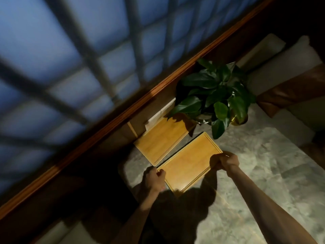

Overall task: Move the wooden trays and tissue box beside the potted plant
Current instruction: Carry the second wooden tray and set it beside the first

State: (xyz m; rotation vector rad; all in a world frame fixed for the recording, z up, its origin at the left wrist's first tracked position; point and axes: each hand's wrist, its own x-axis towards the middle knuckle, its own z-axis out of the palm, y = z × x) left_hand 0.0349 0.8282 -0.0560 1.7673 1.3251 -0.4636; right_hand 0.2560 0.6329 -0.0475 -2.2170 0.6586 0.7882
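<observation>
Two flat wooden trays lie side by side on the marble surface point(246, 155). The near wooden tray point(188, 164) is gripped at both short ends: my left hand point(154, 178) holds its left end and my right hand point(225, 162) holds its right end. The far wooden tray point(161, 140) lies flat against the wall, its upper corner under the leaves. The potted plant point(216, 95), with dark green leaves and a gold pot, stands just beyond both trays. A pale box-like edge point(158, 115) shows behind the far tray; I cannot tell if it is the tissue box.
A wooden sill point(123, 110) runs diagonally below a large gridded window point(88, 59). Pale cushions and a brown cushion point(290, 92) sit to the right of the plant. Dark shadow covers the lower left.
</observation>
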